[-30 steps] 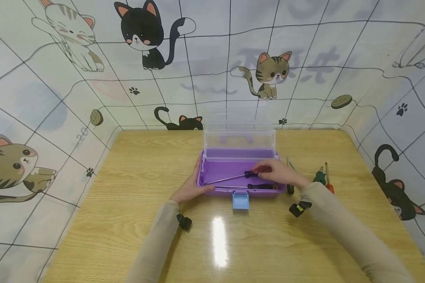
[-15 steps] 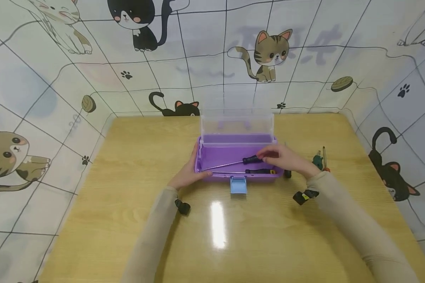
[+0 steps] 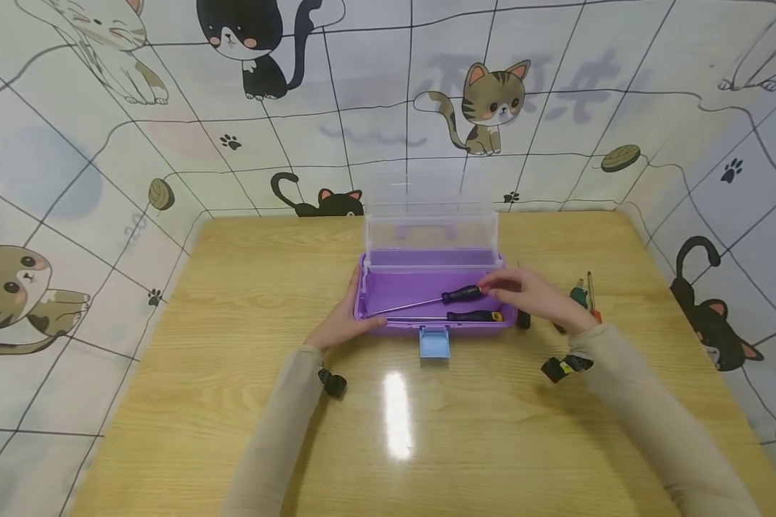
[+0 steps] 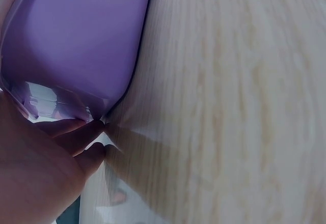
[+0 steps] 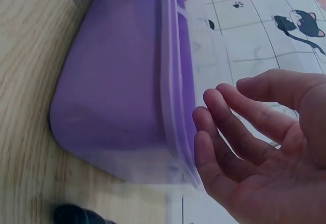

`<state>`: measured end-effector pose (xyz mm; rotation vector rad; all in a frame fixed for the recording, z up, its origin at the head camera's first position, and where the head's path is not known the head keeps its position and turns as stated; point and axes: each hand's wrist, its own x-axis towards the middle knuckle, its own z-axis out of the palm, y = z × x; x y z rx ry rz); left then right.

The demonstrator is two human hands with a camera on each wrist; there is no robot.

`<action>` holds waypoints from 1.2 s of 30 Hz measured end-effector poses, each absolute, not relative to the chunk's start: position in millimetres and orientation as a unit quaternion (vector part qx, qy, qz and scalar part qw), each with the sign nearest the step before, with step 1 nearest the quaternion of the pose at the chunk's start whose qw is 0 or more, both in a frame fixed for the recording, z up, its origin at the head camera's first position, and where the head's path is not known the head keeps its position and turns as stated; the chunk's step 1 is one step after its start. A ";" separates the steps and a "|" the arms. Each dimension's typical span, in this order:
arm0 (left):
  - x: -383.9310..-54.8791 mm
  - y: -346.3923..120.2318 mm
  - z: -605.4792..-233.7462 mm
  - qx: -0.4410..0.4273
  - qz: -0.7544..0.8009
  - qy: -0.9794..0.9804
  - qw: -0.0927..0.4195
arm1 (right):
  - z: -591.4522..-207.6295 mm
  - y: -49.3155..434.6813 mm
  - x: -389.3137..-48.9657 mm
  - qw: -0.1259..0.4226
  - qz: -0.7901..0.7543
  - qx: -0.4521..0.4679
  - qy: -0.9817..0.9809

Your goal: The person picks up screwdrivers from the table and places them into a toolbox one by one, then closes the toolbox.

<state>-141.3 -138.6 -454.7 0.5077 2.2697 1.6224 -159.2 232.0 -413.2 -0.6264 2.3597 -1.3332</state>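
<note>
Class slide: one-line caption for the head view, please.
Left hand holds an open purple box with two screwdrivers inside; right hand over its edge.

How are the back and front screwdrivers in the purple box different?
The back screwdriver slants across the purple box, while the front screwdriver lies along its front wall. The back screwdriver's handle is close to the right hand; the front screwdriver's is farther from it. Both have dark handles and thin metal shafts.
</note>
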 end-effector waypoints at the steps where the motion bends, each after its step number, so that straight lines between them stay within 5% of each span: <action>1: -140.9 -138.4 -454.1 0.175 0.563 0.793 0.153 | -412.3 233.9 -158.8 0.179 -0.474 -0.217 0.835; 13: -142.3 -138.8 -457.7 0.170 0.556 0.798 0.161 | -405.0 274.2 -154.4 0.113 -0.424 -0.186 0.879; 36: -141.3 -138.1 -454.9 0.181 0.570 0.787 0.149 | -405.9 322.8 -134.2 0.108 -0.402 -0.117 0.901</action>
